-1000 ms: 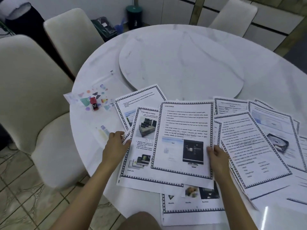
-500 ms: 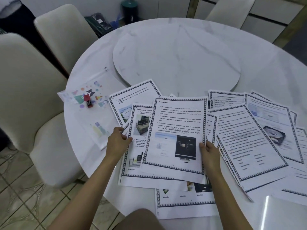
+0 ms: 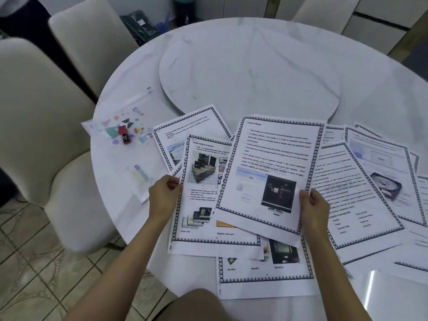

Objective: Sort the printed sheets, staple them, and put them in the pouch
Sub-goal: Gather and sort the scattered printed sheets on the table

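Several printed sheets with patterned borders lie spread over the near half of the round white table (image 3: pixel 254 38). My right hand (image 3: pixel 313 208) pinches the lower right edge of a sheet showing a dark monitor picture (image 3: pixel 268 172), which is lifted and tilted. My left hand (image 3: pixel 164 195) grips the left edge of the sheet with storage-device pictures (image 3: pixel 203 195) beneath it. A clear pouch with coloured shapes (image 3: pixel 136 144) lies at the table's left, and a small red stapler (image 3: pixel 125 135) sits on it.
A round turntable (image 3: pixel 250 72) fills the table's middle. More sheets (image 3: pixel 361 193) fan out to the right, and one (image 3: pixel 264 272) lies at the near edge. Cream chairs (image 3: pixel 41 126) stand to the left. Tiled floor shows below.
My right hand has lifted the monitor sheet and swung it up to the right, uncovering more of the sheet under it. My left hand has stayed on the left sheet's edge.
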`<action>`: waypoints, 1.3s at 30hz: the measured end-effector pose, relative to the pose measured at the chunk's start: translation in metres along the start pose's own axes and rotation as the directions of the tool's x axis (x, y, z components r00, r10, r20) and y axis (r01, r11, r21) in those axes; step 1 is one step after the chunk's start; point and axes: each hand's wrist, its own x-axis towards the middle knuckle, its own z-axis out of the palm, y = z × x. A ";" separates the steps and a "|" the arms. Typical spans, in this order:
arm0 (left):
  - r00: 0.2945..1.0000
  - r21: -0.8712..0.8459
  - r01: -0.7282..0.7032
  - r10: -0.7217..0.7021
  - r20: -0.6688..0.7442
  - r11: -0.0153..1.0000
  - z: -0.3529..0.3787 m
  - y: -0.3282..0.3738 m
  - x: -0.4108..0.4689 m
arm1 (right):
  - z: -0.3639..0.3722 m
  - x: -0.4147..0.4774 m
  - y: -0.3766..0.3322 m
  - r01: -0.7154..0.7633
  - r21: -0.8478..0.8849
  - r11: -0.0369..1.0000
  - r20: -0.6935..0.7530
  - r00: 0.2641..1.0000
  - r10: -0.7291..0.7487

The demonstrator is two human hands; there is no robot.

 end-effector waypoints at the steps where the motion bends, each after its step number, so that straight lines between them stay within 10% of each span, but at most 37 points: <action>1: 1.000 -0.009 0.001 -0.001 -0.001 1.000 -0.001 0.000 0.000 | -0.002 0.002 0.001 -0.002 0.001 1.000 -0.011 1.000 0.002; 22: 0.992 -0.247 0.004 0.028 0.125 0.969 0.012 -0.014 -0.020 | 0.062 -0.049 0.001 0.013 -0.034 0.999 0.317 0.948 -0.001; 29: 0.978 -0.243 -0.133 0.167 0.126 0.961 0.000 -0.010 -0.021 | 0.050 -0.038 -0.003 0.107 -0.052 0.993 0.233 0.968 -0.092; 39: 0.951 -0.483 -0.134 0.249 0.182 0.866 -0.004 0.029 -0.037 | 0.036 -0.021 -0.018 -0.097 0.137 0.986 0.459 0.888 0.024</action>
